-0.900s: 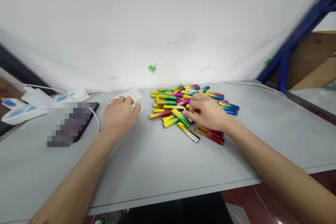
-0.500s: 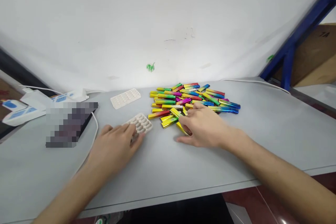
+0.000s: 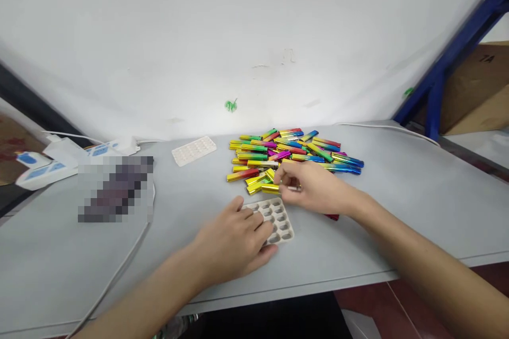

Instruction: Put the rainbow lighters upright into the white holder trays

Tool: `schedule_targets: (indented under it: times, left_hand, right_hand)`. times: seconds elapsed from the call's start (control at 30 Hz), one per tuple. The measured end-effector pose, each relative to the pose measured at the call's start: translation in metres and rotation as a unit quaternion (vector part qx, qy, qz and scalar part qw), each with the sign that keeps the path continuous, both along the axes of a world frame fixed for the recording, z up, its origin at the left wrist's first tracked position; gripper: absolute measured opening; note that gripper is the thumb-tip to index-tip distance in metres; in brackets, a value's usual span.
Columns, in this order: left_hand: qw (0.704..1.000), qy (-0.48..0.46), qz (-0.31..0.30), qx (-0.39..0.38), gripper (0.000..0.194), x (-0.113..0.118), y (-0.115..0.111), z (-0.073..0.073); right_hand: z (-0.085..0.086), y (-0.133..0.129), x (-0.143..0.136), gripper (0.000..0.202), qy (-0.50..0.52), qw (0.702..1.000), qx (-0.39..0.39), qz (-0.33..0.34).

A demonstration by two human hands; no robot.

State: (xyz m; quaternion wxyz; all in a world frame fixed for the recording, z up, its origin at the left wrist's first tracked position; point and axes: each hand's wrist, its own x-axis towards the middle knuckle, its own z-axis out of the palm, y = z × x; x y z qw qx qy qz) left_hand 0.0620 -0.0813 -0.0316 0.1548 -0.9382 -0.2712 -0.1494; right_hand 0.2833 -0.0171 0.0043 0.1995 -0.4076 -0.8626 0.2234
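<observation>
Filling the back, a white wall (image 3: 254, 26) stood behind a gray table (image 3: 338, 254). On the right side was a brown box (image 3: 477, 90). A messy pile of shiny, bright sticks (image 3: 252, 157) lay on the table, near the wall. The left hand (image 3: 234, 241) bent its fingers over the near white tray (image 3: 283, 221) and held it down; its thumb was by the tray's front edge. A far white tray (image 3: 194, 150) lay alone by the wall. The right hand (image 3: 314, 184) was nearer the pile, and its thumb and fingers pinched the silver end of a yellow stick (image 3: 270, 189). That stick pointed side to side, just past the near tray's back edge, so the tray's holes were toward the body from those fingers. The only writing I could read was "7A" (image 3: 486, 58) on the box.
</observation>
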Motion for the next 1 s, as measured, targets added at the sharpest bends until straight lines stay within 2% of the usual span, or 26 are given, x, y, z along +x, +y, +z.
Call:
schedule_targets:
  times: [0.1, 0.23, 0.33, 0.4, 0.47, 0.53, 0.67, 0.87, 1.0]
  left_hand:
    - [1.0, 0.009, -0.018, -0.024, 0.031, 0.009, 0.012, 0.004]
    - [0.998, -0.035, -0.033, -0.035, 0.047, 0.017, 0.032, 0.012]
    - [0.988, -0.14, -0.018, 0.064, 0.043, 0.017, 0.052, 0.013]
    - [0.968, -0.209, 0.03, 0.139, 0.033, 0.014, 0.064, 0.012]
    - [0.956, -0.239, 0.079, 0.153, 0.02, 0.011, 0.072, 0.011]
    - [0.959, -0.236, 0.095, 0.124, 0.021, 0.009, 0.075, 0.01]
    - [0.975, -0.211, 0.047, 0.057, 0.016, 0.006, 0.072, 0.011]
    - [0.978, -0.204, 0.023, -0.047, 0.022, 0.003, 0.063, 0.01]
    - [0.973, -0.194, -0.01, -0.122, 0.026, 0.0, 0.058, 0.012]
  right_hand:
    - [0.0, 0.007, 0.003, 0.014, 0.148, 0.986, -0.07, -0.037]
    - [-0.005, 0.016, 0.001, 0.022, 0.301, 0.938, -0.167, -0.044]
    - [-0.009, 0.02, 0.001, 0.026, 0.361, 0.914, -0.179, -0.049]
    - [-0.011, 0.022, 0.002, 0.027, 0.377, 0.908, -0.178, -0.047]
    - [-0.012, 0.022, 0.002, 0.028, 0.383, 0.905, -0.18, -0.037]
    - [-0.014, 0.021, 0.002, 0.027, 0.38, 0.906, -0.184, -0.027]
    - [-0.016, 0.019, -0.004, 0.026, 0.391, 0.901, -0.179, -0.047]
    - [-0.017, 0.021, -0.011, 0.031, 0.504, 0.824, -0.238, -0.106]
    - [-0.015, 0.022, -0.008, 0.038, 0.521, 0.811, -0.244, -0.105]
